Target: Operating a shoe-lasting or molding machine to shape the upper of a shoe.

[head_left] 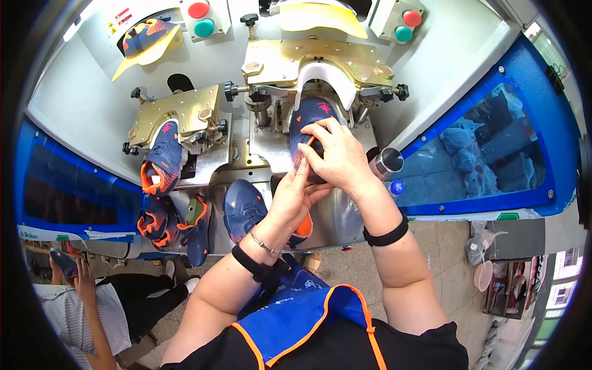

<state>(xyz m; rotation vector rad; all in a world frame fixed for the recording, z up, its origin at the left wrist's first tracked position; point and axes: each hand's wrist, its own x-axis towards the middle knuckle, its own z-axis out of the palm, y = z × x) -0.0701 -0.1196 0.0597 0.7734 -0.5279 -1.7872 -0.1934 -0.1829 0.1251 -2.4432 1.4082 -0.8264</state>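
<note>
A navy sneaker with orange trim point(317, 110) points toe-first into the right press, just below a white curved pad point(327, 75). My right hand point(340, 154) is closed on the sneaker's upper at its opening, thumb and fingers pinched together. From the near side my left hand point(296, 196) grips the heel end; its fingertips are partly hidden behind the shoe and my right hand. Another navy sneaker point(163, 153) sits toe-in at the left press point(179, 114). Just left of my left wrist, one more navy sneaker point(243, 206) lies on the metal ledge.
Several navy shoes, including one sneaker point(157, 223), lie along the ledge's left. A metal cup point(388, 161) and blue cap point(396, 187) stand by my right forearm. Red and green buttons point(203, 28) are at the back. At lower left, a person point(92, 314) holds a shoe.
</note>
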